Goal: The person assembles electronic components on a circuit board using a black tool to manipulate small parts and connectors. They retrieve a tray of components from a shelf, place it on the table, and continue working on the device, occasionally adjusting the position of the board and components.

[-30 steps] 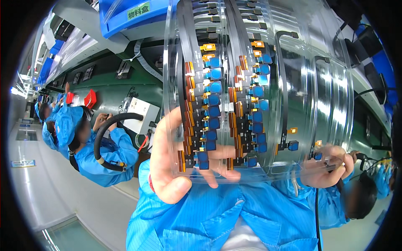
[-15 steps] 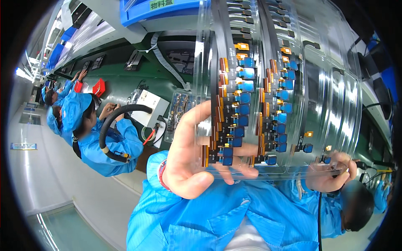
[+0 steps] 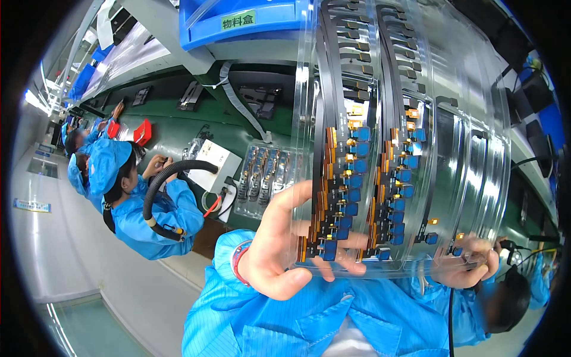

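I hold up a large clear plastic tray (image 3: 443,178) with both hands, its far end tilted up. In its left half lie two dense rows of thin black flex cables (image 3: 351,172) with orange strips and blue square ends; single cables sit in slots further right. My left hand (image 3: 278,244) grips the near left corner, thumb in front and fingers behind, seen through the plastic. At the near right corner my right hand (image 3: 470,268) has its fingers curled around the edge.
Left of the tray, another clear tray (image 3: 262,178) of parts lies on the green bench, beside a white box (image 3: 214,160) with a black hose (image 3: 157,178). A blue bin (image 3: 250,24) sits above. Co-workers in blue sit left; another person (image 3: 505,297) is at right.
The held tray and both hands have come lower in the picture, and my left hand also sits a little further right. More of the tray on the bench shows now.
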A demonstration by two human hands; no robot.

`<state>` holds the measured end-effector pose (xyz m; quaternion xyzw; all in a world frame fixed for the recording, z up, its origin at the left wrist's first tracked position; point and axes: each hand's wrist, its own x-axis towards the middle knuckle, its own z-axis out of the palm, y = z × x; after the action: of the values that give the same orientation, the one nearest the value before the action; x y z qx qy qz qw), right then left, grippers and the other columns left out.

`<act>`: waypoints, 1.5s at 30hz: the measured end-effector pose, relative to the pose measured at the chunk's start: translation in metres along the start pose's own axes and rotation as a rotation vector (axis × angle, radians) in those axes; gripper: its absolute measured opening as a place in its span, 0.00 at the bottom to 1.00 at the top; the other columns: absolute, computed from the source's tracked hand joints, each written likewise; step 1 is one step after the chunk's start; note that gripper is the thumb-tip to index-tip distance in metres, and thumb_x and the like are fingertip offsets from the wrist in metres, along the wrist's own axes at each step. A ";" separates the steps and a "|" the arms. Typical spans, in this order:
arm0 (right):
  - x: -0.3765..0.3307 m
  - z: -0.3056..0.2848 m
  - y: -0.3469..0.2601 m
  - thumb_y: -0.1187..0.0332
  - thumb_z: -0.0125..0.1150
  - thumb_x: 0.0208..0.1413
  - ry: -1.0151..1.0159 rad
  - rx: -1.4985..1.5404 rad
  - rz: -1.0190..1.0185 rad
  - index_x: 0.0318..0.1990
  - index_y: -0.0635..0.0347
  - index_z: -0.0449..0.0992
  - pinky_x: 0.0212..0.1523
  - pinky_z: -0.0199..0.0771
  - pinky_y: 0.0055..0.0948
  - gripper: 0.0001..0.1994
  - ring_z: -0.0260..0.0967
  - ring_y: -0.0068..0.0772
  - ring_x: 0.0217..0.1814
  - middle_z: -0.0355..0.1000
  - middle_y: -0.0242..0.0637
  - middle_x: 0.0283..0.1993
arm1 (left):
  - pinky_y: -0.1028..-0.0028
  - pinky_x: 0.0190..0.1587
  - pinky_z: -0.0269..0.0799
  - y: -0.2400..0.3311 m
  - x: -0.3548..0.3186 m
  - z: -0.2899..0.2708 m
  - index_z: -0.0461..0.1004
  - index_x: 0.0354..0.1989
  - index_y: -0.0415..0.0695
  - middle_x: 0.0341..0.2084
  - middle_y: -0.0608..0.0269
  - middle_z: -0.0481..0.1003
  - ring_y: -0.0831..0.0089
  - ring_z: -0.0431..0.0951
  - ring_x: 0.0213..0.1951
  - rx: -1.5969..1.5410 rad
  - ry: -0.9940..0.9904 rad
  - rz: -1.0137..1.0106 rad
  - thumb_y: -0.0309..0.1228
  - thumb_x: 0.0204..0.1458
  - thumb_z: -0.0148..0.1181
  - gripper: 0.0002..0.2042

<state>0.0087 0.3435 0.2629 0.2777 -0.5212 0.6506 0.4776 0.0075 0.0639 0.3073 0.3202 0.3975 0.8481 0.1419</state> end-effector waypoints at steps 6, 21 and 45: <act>-0.009 0.002 0.009 0.61 0.37 0.60 0.004 -0.037 0.042 0.49 0.61 0.59 0.08 0.58 0.16 0.15 0.57 0.25 0.19 0.65 0.47 0.36 | 0.66 0.32 0.75 -0.004 -0.004 -0.011 0.22 0.60 0.44 0.49 0.31 0.61 0.46 0.72 0.44 -0.052 0.056 0.005 0.23 0.44 0.51 0.43; 0.002 -0.007 -0.002 0.61 0.37 0.59 0.005 -0.078 0.026 0.47 0.60 0.59 0.11 0.60 0.17 0.15 0.57 0.24 0.18 0.64 0.47 0.35 | 0.64 0.24 0.77 -0.001 0.008 0.017 0.31 0.60 0.36 0.39 0.18 0.63 0.44 0.76 0.33 0.014 0.242 0.010 0.30 0.44 0.55 0.41; -0.002 -0.013 -0.008 0.59 0.42 0.58 -0.111 -0.012 0.060 0.50 0.62 0.61 0.22 0.52 0.25 0.18 0.54 0.25 0.20 0.65 0.42 0.29 | 0.66 0.35 0.74 0.008 0.003 -0.007 0.27 0.59 0.43 0.49 0.33 0.61 0.49 0.72 0.44 0.011 -0.047 -0.142 0.22 0.44 0.49 0.39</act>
<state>0.0182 0.3547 0.2603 0.2946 -0.5587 0.6451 0.4299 0.0010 0.0563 0.3117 0.3118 0.4205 0.8259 0.2094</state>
